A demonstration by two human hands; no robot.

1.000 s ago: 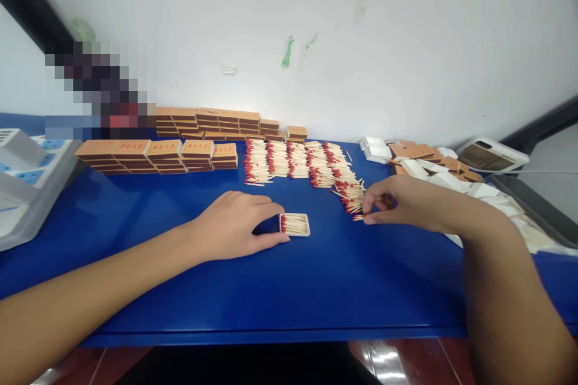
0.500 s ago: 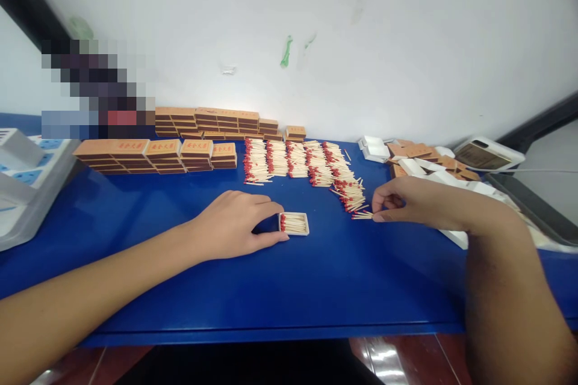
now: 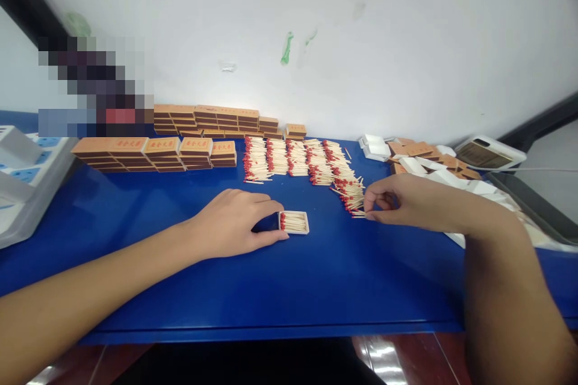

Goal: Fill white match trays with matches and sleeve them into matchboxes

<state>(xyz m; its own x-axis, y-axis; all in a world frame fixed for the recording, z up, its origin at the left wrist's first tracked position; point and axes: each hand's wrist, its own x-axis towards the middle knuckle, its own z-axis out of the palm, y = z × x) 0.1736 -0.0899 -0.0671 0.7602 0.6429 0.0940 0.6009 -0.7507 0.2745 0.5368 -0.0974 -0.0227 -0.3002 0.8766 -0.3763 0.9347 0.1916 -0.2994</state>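
Note:
My left hand [image 3: 246,224] grips the left end of a small white matchbox tray [image 3: 308,224] between thumb and fingers. In the tray lie red-tipped matches [image 3: 294,221], their heads toward my left hand. Farther right, my right hand [image 3: 386,201] pinches the pale ends of a few matches [image 3: 358,214] at the near end of the rightmost match row. Several rows of loose matches [image 3: 276,157] lie behind the tray, heads mostly to the left.
Stacked orange matchboxes [image 3: 162,147] stand at the back left on the blue table [image 3: 271,295]. At the far left is a plastic bin [image 3: 40,210]. White trays and orange sleeves [image 3: 418,150] pile up at the right, near a white phone [image 3: 490,153].
My right hand has moved slightly left along the matches, its fingertips now nearer their heads. My left hand and the tray have stayed put.

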